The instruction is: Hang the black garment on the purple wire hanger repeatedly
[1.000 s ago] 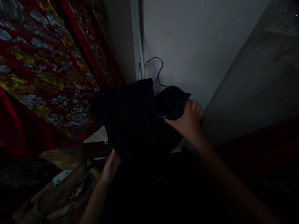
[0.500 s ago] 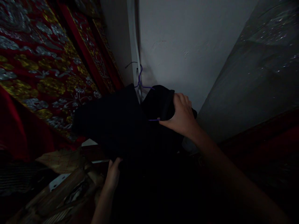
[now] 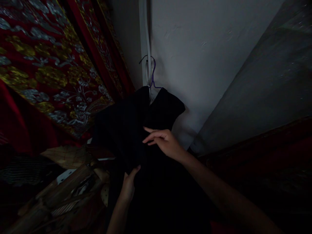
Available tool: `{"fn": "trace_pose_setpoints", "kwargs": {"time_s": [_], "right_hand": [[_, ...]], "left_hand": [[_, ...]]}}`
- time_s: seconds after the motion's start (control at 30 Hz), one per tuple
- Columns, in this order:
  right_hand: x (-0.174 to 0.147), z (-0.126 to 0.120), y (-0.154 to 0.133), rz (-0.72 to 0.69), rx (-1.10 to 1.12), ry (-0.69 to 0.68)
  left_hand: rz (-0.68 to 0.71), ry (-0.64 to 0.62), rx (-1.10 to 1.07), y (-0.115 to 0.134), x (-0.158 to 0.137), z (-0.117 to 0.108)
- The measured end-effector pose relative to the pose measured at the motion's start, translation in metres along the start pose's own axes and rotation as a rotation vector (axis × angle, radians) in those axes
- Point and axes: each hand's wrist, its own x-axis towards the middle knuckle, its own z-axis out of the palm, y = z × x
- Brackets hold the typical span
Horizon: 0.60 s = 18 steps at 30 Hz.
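A dark garment (image 3: pixel 168 110) with what looks like a short sleeve hangs in the middle of the view, its folds hard to make out in the low light. It is on a purple hanger (image 3: pixel 153 73), hooked at a white strip or cord (image 3: pixel 147 39) along the wall. My left hand (image 3: pixel 130 185) holds the cloth lower down, thumb on top, the other fingers mostly hidden. In front of the garment's upper part is my right hand (image 3: pixel 165 141), fingers stretched to the left and apart; whether they touch the cloth I cannot tell.
Red cloth with gold and silver embroidery (image 3: pixel 51 76) hangs at the left. Below it lie jumbled things, among them a wooden piece (image 3: pixel 70 182). Behind is a pale wall (image 3: pixel 195 48); a grey, plastic-like sheet (image 3: pixel 273 81) covers the right side.
My right hand has let go of the garment's right shoulder area and moved down and left. That sleeve now hangs flat over the hanger. My left hand, still on the cloth, has shifted right.
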Motion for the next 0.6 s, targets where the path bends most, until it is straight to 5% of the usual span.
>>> {"fn": "trace_pose_setpoints", "kwargs": {"time_s": [0.07, 0.23, 0.43, 0.6], "right_hand": [[-0.009, 0.007, 0.003, -0.005, 0.057, 0.021], [-0.022, 0.011, 0.041, 0.151, 0.204, 0.514], [-0.007, 0.019, 0.072, 0.306, -0.146, 0.335], [-0.011, 0.019, 0.077, 0.435, -0.104, 0.280]], "left_hand": [[-0.029, 0.030, -0.015, 0.000, -0.002, 0.003], [-0.119, 0.037, 0.000, 0.000, -0.008, 0.003], [-0.171, -0.024, 0.012, -0.002, -0.016, -0.003], [-0.232, -0.040, 0.028, -0.004, -0.018, -0.013]]}}
